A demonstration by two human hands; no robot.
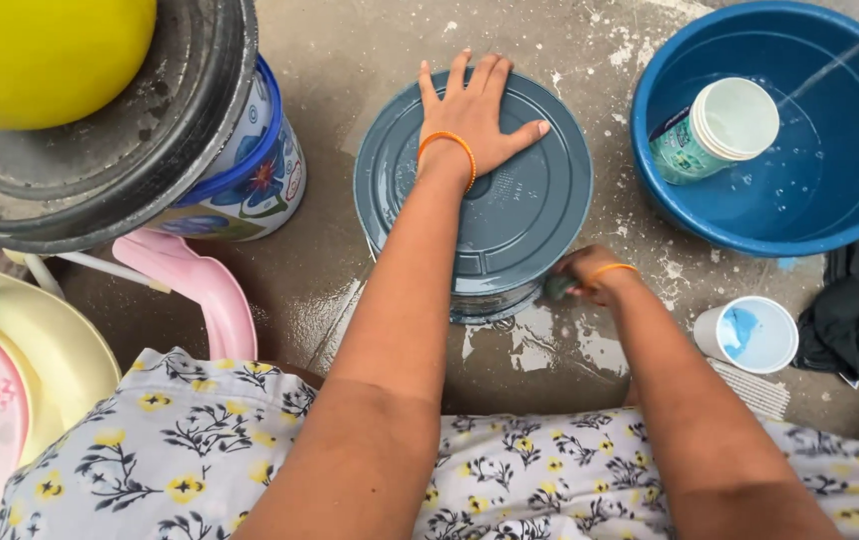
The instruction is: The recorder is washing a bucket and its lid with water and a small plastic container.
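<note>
Nearest me, the floral dress (250,470) covers the person's knees; just beyond, the right hand (590,278) is clenched on a dark scrubber (558,288) pressed to the wet side of the upturned grey bucket (520,220). The left hand (475,115) lies flat and open on its base, steadying it. Judging by the wet floor (540,350), scrubbing seems underway, rinsing undone. Farther off, a blue basin (670,190) holds water and a floating tub (715,128)

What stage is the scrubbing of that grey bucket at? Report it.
Done: the floor around the grey bucket is wet, and the blue basin holds water. In hand: the left hand presses flat on its top while the right hand rubs a scrubber against its side. Left: cannot tell how much of the side remains.
</note>
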